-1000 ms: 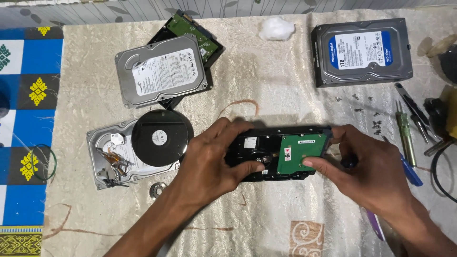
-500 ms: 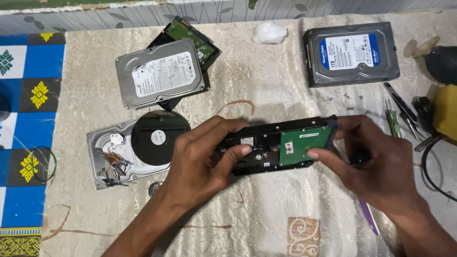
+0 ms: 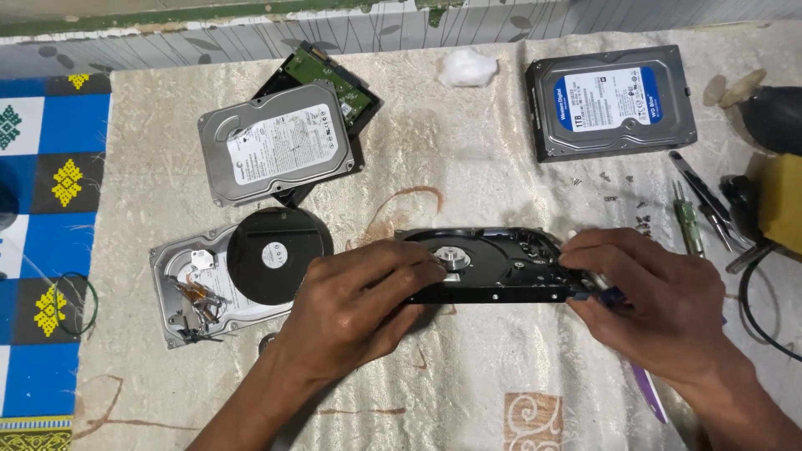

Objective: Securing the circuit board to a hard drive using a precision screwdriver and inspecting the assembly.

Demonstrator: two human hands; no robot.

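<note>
Currently an open black hard drive (image 3: pixel 493 266) is gripped at both ends, tilted: left hand (image 3: pixel 355 305) clasped on its left end, right hand (image 3: pixel 647 305) on the right, just above the tabletop (image 3: pixel 468 167). A disassembled drive (image 3: pixel 217 280) is lying beside the left hand.

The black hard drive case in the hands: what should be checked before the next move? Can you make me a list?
1. Both hands on the black opened hard drive case: ok; left hand holds its left end, right hand its right end.
2. Inside faces up: ok; the silver round hub shows.
3. Case level: cannot tell; it looks tilted up off the beige patterned cloth.
4. Purple-handled tool under the right hand: cannot tell whether it is gripped.
5. Small loose screws on the cloth: ok, apart from the case.
6. Grey opened drive with black round platter: ok, left of the hands, not touching.
</note>
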